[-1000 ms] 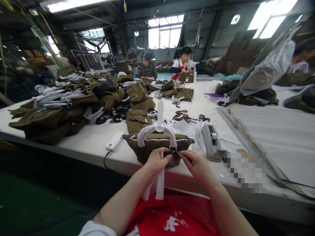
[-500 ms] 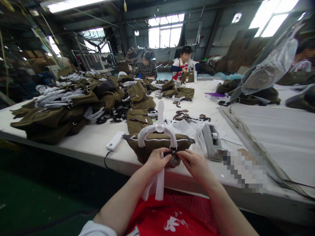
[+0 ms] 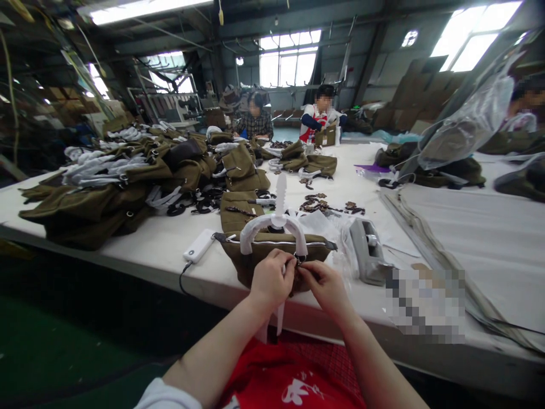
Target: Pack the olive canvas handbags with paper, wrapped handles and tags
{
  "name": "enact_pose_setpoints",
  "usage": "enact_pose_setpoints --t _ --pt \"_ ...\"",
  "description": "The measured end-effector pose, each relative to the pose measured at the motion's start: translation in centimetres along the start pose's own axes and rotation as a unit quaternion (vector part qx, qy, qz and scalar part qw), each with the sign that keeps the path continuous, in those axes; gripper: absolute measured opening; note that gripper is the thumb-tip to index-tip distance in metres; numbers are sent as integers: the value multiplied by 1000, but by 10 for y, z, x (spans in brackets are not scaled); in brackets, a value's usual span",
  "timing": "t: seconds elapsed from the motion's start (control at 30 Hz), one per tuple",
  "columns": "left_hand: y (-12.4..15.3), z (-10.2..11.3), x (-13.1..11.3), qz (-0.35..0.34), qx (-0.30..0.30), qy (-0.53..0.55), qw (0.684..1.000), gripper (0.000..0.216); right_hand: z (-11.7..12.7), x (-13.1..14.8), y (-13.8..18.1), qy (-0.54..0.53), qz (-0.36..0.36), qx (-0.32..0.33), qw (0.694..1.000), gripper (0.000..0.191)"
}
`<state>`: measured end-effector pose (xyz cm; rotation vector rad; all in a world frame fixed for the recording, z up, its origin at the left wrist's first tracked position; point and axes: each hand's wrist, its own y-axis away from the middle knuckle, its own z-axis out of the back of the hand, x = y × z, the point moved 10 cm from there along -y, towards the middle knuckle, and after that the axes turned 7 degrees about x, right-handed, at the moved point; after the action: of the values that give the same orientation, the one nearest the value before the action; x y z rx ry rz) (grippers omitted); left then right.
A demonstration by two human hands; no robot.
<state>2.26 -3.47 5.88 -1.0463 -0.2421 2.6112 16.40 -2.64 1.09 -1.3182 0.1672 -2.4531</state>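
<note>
An olive-green handbag [image 3: 255,253] with white-wrapped handles [image 3: 272,226] lies at the near edge of the white table [image 3: 162,250]. My left hand [image 3: 270,278] and my right hand [image 3: 326,287] are closed in pinches right against each other at the bag's front, below a metal ring [image 3: 299,259]. They pinch a small dark brown patterned tag, now mostly hidden between the fingers. White strips hang down from under my left hand.
A grey tape dispenser [image 3: 368,250] stands right of the bag, a white power bank [image 3: 199,245] with a cable to the left. Piles of olive bags [image 3: 110,187] cover the left of the table. Three other people sit at the far side.
My hands have drawn closer together and slightly up at the bag's front, and now cover the brown tag that showed between them. The view has shifted a little.
</note>
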Motion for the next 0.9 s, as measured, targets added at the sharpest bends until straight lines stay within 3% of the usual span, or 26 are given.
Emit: enact_pose_setpoints --t 0.27,0.63,0.9 --pt "-14 -13 2 12 6 -13 1000 10 3 3 -1 43 9 -11 999 23" --pt "-4 -27 30 94 29 64 993 21 3 -13 3 -2 -40 -34 999 26" --pt "-9 -41 39 109 76 151 980 20 4 -12 -1 -6 -46 -11 999 33"
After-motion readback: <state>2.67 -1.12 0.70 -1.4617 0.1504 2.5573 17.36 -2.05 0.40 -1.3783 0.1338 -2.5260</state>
